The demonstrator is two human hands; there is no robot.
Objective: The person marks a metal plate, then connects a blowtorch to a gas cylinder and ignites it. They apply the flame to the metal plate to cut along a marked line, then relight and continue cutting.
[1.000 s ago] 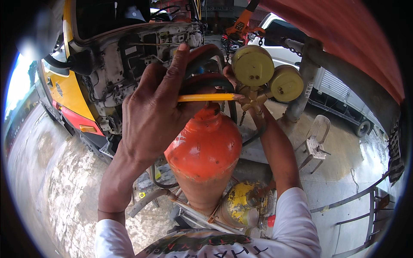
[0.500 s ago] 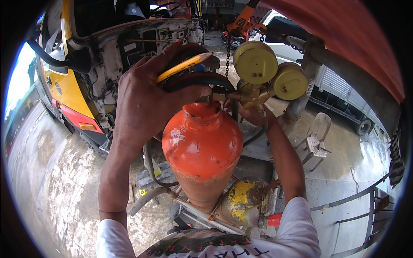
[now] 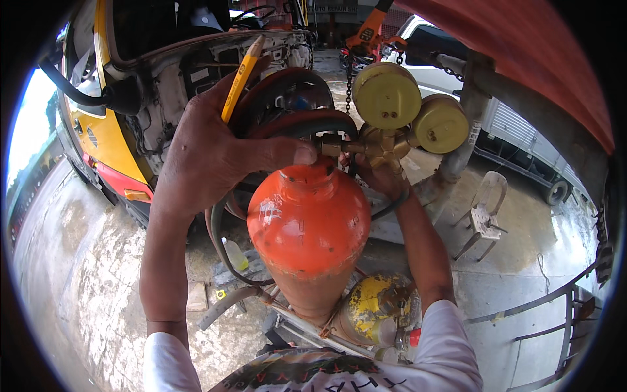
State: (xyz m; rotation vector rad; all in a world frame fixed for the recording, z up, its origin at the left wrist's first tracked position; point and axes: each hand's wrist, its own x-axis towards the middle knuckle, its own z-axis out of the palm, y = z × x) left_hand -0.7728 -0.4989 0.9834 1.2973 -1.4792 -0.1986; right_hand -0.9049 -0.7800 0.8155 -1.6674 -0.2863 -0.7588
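Note:
An orange gas cylinder point(image 3: 307, 215) stands upright in front of me, its lower part a worn brown. My left hand point(image 3: 202, 153) is curled at its top left, with a yellow pencil point(image 3: 241, 78) held upright in it. The thumb presses beside the cylinder's valve; the other fingers are hidden behind dark hoses point(image 3: 307, 123) looped over the top. A brass pressure regulator point(image 3: 386, 149) with two yellowish round gauges point(image 3: 388, 96) joins the valve on the right. My right hand point(image 3: 384, 178) is closed about the regulator's underside, its fingertips mostly hidden.
A smaller yellow cylinder point(image 3: 375, 304) sits low at the right. An orange hoist point(image 3: 369, 29) with a hanging chain is behind the gauges. At left stands a partly stripped yellow truck cab point(image 3: 117, 147). A plastic chair point(image 3: 484, 215) and a metal post point(image 3: 473, 85) are to the right.
The pencil has swung from slanting right to nearly upright in my left hand. That hand has shifted slightly left and down. My right hand stays at the regulator.

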